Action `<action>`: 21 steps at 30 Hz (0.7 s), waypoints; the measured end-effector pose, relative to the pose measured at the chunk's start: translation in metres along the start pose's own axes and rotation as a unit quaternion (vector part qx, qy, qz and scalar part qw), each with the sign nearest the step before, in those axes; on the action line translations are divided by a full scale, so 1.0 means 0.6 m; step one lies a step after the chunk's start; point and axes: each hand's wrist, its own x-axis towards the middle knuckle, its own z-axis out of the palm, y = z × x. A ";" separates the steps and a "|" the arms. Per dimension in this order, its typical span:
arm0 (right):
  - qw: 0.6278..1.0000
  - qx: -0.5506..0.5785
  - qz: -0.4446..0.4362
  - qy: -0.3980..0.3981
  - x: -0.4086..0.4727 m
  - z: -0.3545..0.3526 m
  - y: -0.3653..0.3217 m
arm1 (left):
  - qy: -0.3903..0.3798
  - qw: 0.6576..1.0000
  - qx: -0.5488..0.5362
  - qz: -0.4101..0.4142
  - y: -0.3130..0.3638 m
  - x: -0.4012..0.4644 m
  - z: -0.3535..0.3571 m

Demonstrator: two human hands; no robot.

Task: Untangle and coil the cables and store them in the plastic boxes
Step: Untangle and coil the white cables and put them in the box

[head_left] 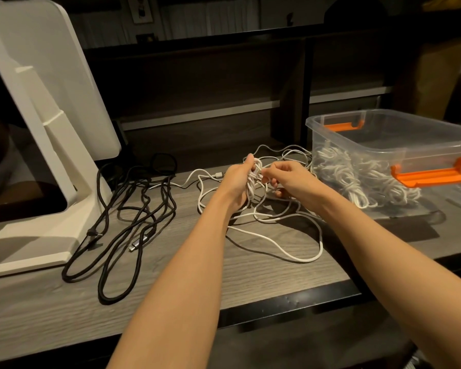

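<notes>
Near the bench (250, 272) back edge, left hand (236, 179) grips a white cable bundle (254, 179); right hand (285, 177) pinches 1 strand beside it.

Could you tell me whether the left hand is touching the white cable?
Touching. The head view shows the left hand with its fingers wrapped around a bunched coil of the white cable, held above the desk.

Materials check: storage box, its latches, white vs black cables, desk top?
Storage box: clear glossy plastic, coils visible through the wall. Latches: opaque orange plastic, matte-looking. White cable: smooth jacket, likely rubbery plastic. Black cable: looks braided fabric, hard to confirm. Desk top: grey wood-grain, probably laminate.
</notes>
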 end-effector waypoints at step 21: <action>0.990 -0.024 0.071 0.117 -0.003 0.006 -0.013 | -0.041 0.990 0.114 0.071 0.000 -0.015 0.023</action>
